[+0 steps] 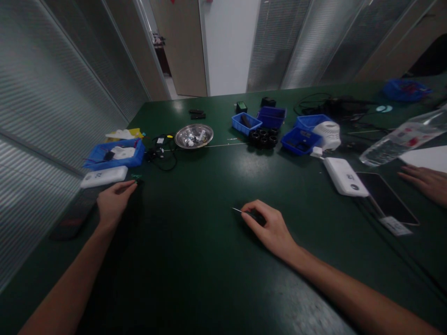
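Note:
At the left of the table, my left hand has its thumb and finger pinched on a small dark green piece, too small to name. A white power bank lies just beyond that hand, beside a blue bin of parts. Near the middle of the green table, my right hand is closed in a pinch on a thin metal rod. Its silvery tip points left, and the rest is hidden by my fingers.
Farther back stand a metal dish with small bits, blue bins and black round parts. To the right are another white power bank, a phone, a tilted water bottle and another person's hand.

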The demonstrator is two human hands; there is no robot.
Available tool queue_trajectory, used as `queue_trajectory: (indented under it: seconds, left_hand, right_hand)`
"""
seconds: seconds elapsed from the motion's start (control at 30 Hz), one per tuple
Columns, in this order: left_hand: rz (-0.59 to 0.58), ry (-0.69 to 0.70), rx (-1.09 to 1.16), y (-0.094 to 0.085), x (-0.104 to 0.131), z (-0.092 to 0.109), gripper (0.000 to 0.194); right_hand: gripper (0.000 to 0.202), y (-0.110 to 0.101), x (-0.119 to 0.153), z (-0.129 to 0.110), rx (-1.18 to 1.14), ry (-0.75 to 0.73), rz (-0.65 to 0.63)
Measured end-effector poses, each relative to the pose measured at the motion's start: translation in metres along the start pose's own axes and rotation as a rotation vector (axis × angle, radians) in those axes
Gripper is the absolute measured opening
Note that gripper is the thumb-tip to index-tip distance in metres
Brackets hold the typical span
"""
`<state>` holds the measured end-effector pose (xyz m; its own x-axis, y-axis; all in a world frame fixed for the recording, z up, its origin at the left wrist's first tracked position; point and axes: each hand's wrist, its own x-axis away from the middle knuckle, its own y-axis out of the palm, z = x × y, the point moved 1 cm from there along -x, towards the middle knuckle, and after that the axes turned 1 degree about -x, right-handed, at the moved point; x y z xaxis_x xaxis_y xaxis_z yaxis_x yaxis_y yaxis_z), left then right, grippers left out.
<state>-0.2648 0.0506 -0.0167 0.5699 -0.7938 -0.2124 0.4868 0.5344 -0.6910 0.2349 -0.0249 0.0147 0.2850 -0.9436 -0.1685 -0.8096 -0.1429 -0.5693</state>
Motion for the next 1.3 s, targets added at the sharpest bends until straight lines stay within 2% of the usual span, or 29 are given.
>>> queue_trajectory:
  seconds: [0.1,0.17,0.3,0.57,0.73,0.87,0.97,1.13,1.3]
  left_hand:
    - [-0.010,-0.013,-0.012,-0.002,-0.002,0.005,0.035]
    - [0.003,0.024,-0.042,-0.003,-0.001,0.009,0.031]
    - [0.048,0.184,-0.122,-0.003,0.003,0.009,0.028]
    - [0.062,0.442,-0.268,0.002,0.001,-0.005,0.035]
    - [0.024,0.490,-0.441,0.000,0.004,0.001,0.044]
    - [0.021,0.512,-0.454,0.000,0.007,0.007,0.043]
    - [0.011,0.456,-0.377,-0.001,0.005,0.006,0.040]
    - [-0.095,0.102,-0.169,-0.002,-0.007,-0.008,0.040]
    - [-0.139,0.016,-0.067,-0.001,-0.012,-0.012,0.040]
  right_hand:
    - [0.018,0.001,0.000,0.001,-0.003,0.002,0.002]
    - [0.018,0.001,0.000,0.002,0.000,0.002,0.005]
    - [0.019,0.002,0.000,0.004,0.004,-0.005,0.010]
    - [0.018,0.001,0.000,0.003,0.003,-0.001,0.002]
    - [0.019,0.001,0.000,0.002,-0.005,0.001,-0.005]
    - [0.018,0.001,0.000,0.001,-0.006,0.003,0.000]
    - [0.017,0.001,0.000,0.002,-0.008,0.006,-0.004]
    - [0.016,0.003,0.001,0.005,-0.006,-0.015,0.010]
    - [0.015,0.003,0.000,0.005,-0.005,-0.012,0.012]
